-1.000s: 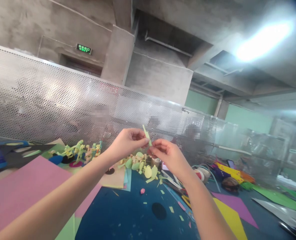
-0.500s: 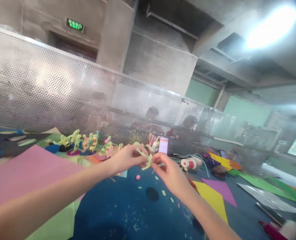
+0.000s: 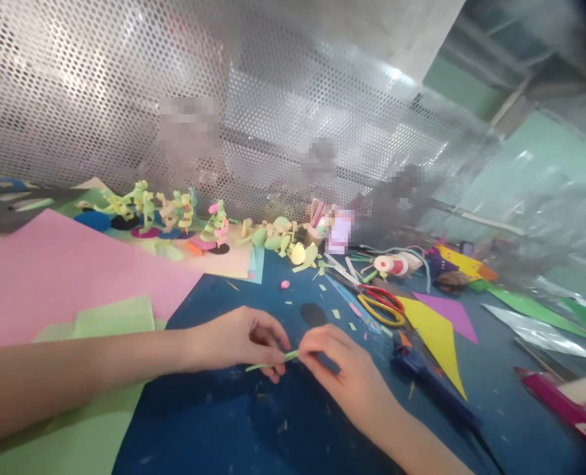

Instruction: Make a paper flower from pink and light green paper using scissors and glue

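Observation:
My left hand [image 3: 238, 338] pinches a thin pale-green paper strip [image 3: 292, 355] between thumb and fingers, and the strip's free end sticks out to the left. At the other end, the fingertips of my right hand [image 3: 347, 366] are closed on the same strip. Both hands are low over the dark blue table surface [image 3: 208, 415]. Just beyond them lie a black disc [image 3: 313, 315], a small pink bit [image 3: 285, 284] and several tiny green paper scraps [image 3: 336, 314].
Small green paper figures [image 3: 142, 201] stand along the back left. Pink paper [image 3: 85, 270] and green sheets [image 3: 115, 316] cover the left side. Scissors [image 3: 382, 303], a blue glue gun [image 3: 434, 379], yellow paper [image 3: 434, 336] and a ribbon spool [image 3: 392, 264] lie right. A perforated metal screen [image 3: 273, 99] rises behind.
The view has tilted downward, showing more of the table. My hands have come down closer to its surface. The green piece between them now shows as a thin, nearly level strip.

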Motion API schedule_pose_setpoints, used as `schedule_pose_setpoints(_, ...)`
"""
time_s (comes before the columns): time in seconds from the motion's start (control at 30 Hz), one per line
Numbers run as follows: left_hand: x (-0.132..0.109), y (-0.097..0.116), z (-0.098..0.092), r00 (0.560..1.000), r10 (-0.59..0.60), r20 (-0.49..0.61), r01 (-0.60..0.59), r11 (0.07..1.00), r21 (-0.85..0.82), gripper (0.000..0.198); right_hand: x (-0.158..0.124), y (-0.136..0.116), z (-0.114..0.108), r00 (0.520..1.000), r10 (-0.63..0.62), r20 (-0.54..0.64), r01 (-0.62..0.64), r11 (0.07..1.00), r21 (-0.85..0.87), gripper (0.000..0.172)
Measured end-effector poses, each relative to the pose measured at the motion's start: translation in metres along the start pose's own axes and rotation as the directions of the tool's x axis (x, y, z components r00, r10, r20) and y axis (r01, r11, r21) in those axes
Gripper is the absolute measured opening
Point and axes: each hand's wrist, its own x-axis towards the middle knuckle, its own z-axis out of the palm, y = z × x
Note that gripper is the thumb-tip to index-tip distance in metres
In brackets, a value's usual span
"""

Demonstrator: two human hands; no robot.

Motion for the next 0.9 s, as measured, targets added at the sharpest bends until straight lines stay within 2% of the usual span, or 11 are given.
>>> schedule_pose_setpoints(0.13,-0.0013,0.0038,-0.0018,0.995,-0.061,0.082,0.052,0.994,0.099,0.016,-0.0006,0.0031,0.0020,0.998,-0.059,-0.012,0.059,0.998,0.008,0.011)
schedule_pose_setpoints(0.23,-0.0029,0.0065,-0.0001,0.995,-0.061,0.081,0.047,0.985,0.169,0.011,-0.0012,0.0039,0.0027,0.997,-0.067,-0.035,0.067,0.998,0.010,0.011)
schedule_pose_setpoints(0.3,-0.0033,0.0065,0.0016,0.998,-0.030,0.054,0.019,0.982,0.189,0.011,-0.0016,0.0032,0.0021,0.998,-0.004,-0.059,0.007,0.999,0.049,0.010)
schedule_pose_setpoints(0.37,-0.0034,0.0051,0.0032,1.000,0.004,0.021,-0.008,0.979,0.205,0.012,-0.0018,0.0019,0.0016,0.991,0.120,-0.060,-0.108,0.980,0.169,0.007)
schedule_pose_setpoints(0.43,-0.0032,0.0031,0.0045,1.000,0.024,-0.001,-0.024,0.976,0.215,0.013,-0.0015,0.0009,0.0018,0.969,0.248,-0.014,-0.230,0.918,0.323,0.006)
schedule_pose_setpoints(0.5,-0.0031,0.0013,0.0053,0.999,0.031,-0.010,-0.028,0.974,0.223,0.014,-0.0008,0.0003,0.0031,0.946,0.324,0.027,-0.305,0.855,0.420,0.004)
schedule_pose_setpoints(0.67,-0.0035,-0.0004,0.0064,1.000,0.028,-0.015,-0.023,0.969,0.244,0.014,0.0003,0.0006,0.0062,0.927,0.375,0.003,-0.331,0.813,0.478,0.007)
schedule_pose_setpoints(0.73,-0.0037,-0.0004,0.0066,0.999,0.026,-0.022,-0.019,0.966,0.256,0.014,0.0006,0.0013,0.0057,0.916,0.401,0.022,-0.353,0.777,0.521,0.013)
schedule_pose_setpoints(0.9,-0.0037,-0.0015,0.0070,0.999,0.018,-0.046,-0.005,0.966,0.259,0.015,0.0034,0.0046,0.0031,0.860,0.484,0.163,-0.479,0.657,0.582,0.015)
